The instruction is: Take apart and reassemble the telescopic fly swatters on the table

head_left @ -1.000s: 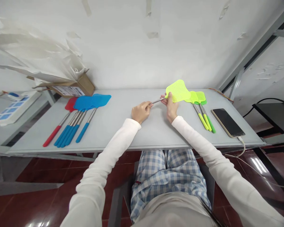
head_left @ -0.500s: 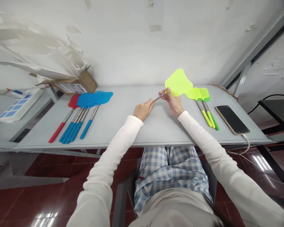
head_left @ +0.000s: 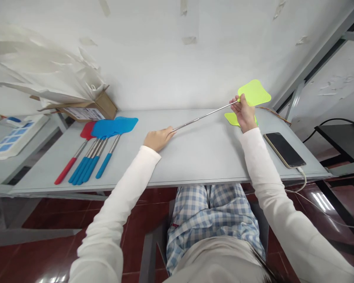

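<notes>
Between my two hands stretches a yellow-green fly swatter (head_left: 255,92) with a long, thin metal telescopic rod, held slantwise above the table. My left hand (head_left: 158,138) is closed round its handle end, and the handle itself is hidden in the fist. At the other end my right hand (head_left: 243,112) pinches the rod just below the perforated head. Beneath my right hand, another yellow-green swatter (head_left: 231,118) lies on the table; the hand and sleeve hide most of that group. On the left lie several blue swatters (head_left: 113,126) and a red swatter (head_left: 66,170), their rods short.
A phone (head_left: 284,149) with a white charging cable lies at the table's right. An opened cardboard box (head_left: 104,105) with white wrapping stands at the back left. The grey table (head_left: 194,167) meets a white wall behind. A white-and-blue case (head_left: 16,137) sits far left.
My hands have moved apart, left hand to the left and right hand to the right. The swatter's rod is drawn out much longer. My right arm now covers most of the green swatters.
</notes>
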Action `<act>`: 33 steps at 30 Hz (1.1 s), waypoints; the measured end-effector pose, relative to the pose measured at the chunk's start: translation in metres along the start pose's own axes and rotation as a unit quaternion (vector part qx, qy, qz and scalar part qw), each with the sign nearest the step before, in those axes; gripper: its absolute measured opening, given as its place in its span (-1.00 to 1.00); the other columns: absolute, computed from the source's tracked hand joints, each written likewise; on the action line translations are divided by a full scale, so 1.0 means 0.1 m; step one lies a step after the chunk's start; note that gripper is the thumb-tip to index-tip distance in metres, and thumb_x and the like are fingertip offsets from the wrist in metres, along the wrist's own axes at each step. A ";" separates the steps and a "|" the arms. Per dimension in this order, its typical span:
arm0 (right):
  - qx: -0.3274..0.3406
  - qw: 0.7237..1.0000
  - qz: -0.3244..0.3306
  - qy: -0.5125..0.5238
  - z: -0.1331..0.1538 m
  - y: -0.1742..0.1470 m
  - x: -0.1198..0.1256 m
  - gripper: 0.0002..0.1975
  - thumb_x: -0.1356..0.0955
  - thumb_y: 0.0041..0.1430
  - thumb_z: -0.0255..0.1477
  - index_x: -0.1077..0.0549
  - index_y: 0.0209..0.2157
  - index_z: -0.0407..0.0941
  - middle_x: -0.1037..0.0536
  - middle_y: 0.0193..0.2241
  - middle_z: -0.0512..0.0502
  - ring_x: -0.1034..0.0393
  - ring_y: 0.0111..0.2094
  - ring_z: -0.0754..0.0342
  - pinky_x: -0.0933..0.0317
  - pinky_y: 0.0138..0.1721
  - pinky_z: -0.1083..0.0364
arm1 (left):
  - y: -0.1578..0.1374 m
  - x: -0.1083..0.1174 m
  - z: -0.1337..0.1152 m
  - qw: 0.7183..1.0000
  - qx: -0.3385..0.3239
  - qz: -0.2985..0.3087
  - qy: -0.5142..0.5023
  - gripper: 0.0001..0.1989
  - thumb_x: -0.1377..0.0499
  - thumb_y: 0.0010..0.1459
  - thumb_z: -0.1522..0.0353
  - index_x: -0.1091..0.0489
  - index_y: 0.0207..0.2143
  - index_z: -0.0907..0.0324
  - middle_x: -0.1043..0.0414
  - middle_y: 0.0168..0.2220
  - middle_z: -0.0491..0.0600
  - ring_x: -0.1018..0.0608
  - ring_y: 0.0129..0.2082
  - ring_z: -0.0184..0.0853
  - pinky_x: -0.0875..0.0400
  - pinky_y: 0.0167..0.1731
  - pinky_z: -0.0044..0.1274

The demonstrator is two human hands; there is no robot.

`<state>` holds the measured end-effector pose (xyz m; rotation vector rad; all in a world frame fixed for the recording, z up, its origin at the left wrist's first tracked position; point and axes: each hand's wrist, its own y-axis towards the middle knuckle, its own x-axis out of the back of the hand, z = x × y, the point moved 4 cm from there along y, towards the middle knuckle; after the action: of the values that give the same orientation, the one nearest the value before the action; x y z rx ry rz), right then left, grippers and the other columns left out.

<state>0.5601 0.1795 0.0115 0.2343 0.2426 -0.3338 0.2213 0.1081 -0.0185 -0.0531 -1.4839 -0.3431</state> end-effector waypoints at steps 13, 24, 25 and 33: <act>-0.055 0.998 -0.014 0.011 0.16 0.18 0.50 -0.67 -0.22 0.30 -0.13 -0.43 -0.23 -0.08 -0.58 -0.11 -0.14 -0.53 -0.08 0.08 -0.41 -0.05 0.09 | -0.40 -0.12 0.59 0.998 0.004 0.056 -0.013 -0.68 0.08 0.30 0.11 -0.37 -0.19 0.06 -0.58 -0.24 0.02 -0.58 -0.25 -0.20 -0.19 -0.42 -0.53; 0.029 0.996 -0.062 0.050 0.23 0.19 0.38 -0.84 -0.31 0.25 -0.30 -0.40 -0.16 -0.05 -0.58 -0.07 -0.07 -0.51 -0.03 0.13 -0.38 -0.05 0.11 | -0.39 0.00 0.41 0.994 0.025 0.036 -0.101 -0.64 0.12 0.32 0.16 -0.42 -0.25 0.08 -0.59 -0.31 0.03 -0.59 -0.32 -0.18 -0.24 -0.37 -0.51; 0.027 0.997 -0.059 0.044 0.16 0.11 0.25 -0.80 -0.34 0.22 -0.26 -0.40 -0.16 -0.04 -0.58 -0.07 -0.07 -0.51 -0.02 0.10 -0.38 -0.07 0.09 | -0.31 0.02 0.29 0.994 0.023 0.030 -0.107 -0.63 0.12 0.33 0.16 -0.43 -0.24 0.08 -0.59 -0.32 0.04 -0.59 -0.32 -0.18 -0.24 -0.37 -0.51; -0.050 0.994 0.066 0.069 -0.40 -1.00 -0.84 -0.42 -0.36 0.05 0.09 -0.40 -0.07 -0.05 -0.56 0.00 -0.18 -0.55 -0.06 -0.03 -0.36 -0.10 0.05 | 0.08 0.13 -0.59 0.978 -0.016 0.009 -0.210 -0.57 0.18 0.38 0.15 -0.43 -0.20 0.10 -0.58 -0.32 0.03 -0.59 -0.31 -0.18 -0.26 -0.33 -0.47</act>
<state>0.4402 0.1234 -0.0217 0.1743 0.3768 -0.1743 0.2812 0.0987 -0.0098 -0.1740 -1.8949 -0.3541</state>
